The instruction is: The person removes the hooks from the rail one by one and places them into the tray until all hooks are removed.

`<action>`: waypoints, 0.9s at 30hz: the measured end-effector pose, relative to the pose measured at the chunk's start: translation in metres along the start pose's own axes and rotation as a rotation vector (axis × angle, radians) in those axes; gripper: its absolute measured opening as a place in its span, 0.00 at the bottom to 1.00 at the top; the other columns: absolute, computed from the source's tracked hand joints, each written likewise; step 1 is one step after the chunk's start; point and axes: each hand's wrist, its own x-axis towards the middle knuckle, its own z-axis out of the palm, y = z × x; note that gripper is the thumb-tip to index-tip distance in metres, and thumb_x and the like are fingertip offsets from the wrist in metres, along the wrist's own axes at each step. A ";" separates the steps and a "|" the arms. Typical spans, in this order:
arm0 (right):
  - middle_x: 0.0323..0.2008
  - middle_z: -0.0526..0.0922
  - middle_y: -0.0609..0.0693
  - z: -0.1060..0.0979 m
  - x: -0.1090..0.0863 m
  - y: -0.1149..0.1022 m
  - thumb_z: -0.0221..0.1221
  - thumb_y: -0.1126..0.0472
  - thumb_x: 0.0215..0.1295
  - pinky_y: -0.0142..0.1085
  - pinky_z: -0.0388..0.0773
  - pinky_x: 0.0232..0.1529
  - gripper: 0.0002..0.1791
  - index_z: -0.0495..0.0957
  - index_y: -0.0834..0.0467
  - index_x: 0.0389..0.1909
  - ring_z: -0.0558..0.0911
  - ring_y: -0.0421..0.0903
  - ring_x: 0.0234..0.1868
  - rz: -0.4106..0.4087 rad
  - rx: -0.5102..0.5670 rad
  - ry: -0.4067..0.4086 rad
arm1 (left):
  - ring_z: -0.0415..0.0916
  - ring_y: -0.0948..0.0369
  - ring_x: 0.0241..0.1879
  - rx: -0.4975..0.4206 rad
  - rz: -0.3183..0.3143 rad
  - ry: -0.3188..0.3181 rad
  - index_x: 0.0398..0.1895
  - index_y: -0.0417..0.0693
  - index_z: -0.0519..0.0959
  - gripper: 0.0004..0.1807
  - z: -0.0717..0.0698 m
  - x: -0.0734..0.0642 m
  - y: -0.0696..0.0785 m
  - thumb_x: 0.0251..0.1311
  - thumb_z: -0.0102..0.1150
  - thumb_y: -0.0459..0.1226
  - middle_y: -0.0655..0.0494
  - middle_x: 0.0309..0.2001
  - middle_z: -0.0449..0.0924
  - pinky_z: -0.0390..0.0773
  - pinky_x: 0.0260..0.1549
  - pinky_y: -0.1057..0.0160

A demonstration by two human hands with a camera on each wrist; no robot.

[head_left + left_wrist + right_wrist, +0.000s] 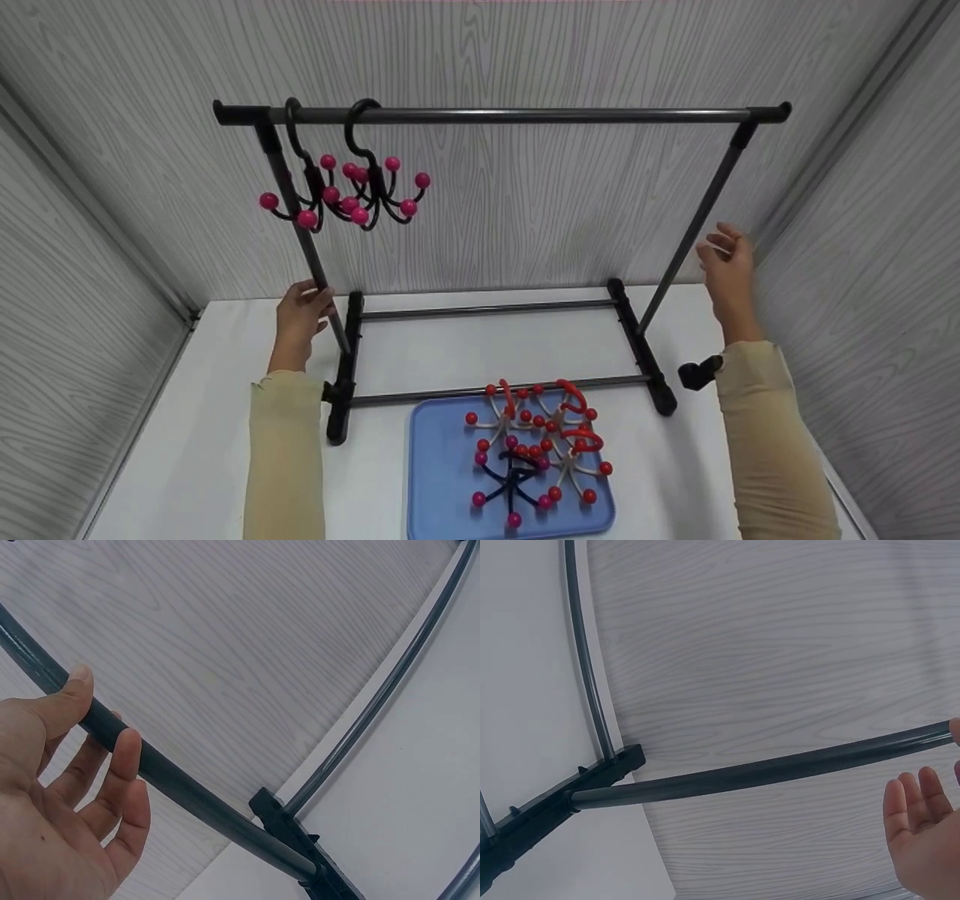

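My left hand (300,311) grips the left post (306,244) of a dark metal garment rack, low down. In the left wrist view the thumb (77,690) lies over the post, with the fingers about its other side. My right hand (729,281) is raised close beside the right post (703,206), its fingers loosely bent and holding nothing. The right wrist view shows these fingers (922,799) below the post, the thumb cut off at the frame's edge. Two black octopus hangers (313,180) with pink ball tips hang at the left end of the top bar (525,115).
A blue tray (442,465) lies at the rack's front, by the lower front bar (435,394). On it are a black hanger (512,478) and several white ones with red hooks (570,461). Grey wood-grain panels (525,210) stand behind and at both sides.
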 end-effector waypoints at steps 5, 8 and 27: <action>0.61 0.63 0.54 0.008 0.006 0.005 0.49 0.61 0.68 0.31 0.66 0.50 0.27 0.56 0.55 0.66 0.68 0.36 0.51 -0.002 -0.033 -0.053 | 0.75 0.66 0.40 -0.012 0.010 -0.002 0.57 0.55 0.65 0.21 0.000 0.001 0.002 0.63 0.54 0.46 0.64 0.42 0.73 0.69 0.43 0.63; 0.60 0.64 0.54 0.011 0.005 0.007 0.48 0.62 0.68 0.30 0.66 0.48 0.25 0.57 0.57 0.65 0.69 0.36 0.49 0.008 -0.034 -0.041 | 0.75 0.65 0.40 -0.027 0.002 -0.013 0.56 0.56 0.65 0.20 -0.001 0.001 0.001 0.62 0.54 0.46 0.62 0.43 0.73 0.68 0.45 0.62; 0.49 0.70 0.43 0.006 0.022 0.015 0.51 0.57 0.67 0.30 0.66 0.45 0.24 0.61 0.53 0.63 0.70 0.34 0.46 0.066 -0.066 -0.039 | 0.75 0.65 0.40 -0.051 0.005 -0.005 0.55 0.56 0.65 0.19 0.002 0.002 -0.005 0.62 0.55 0.44 0.64 0.41 0.73 0.69 0.44 0.62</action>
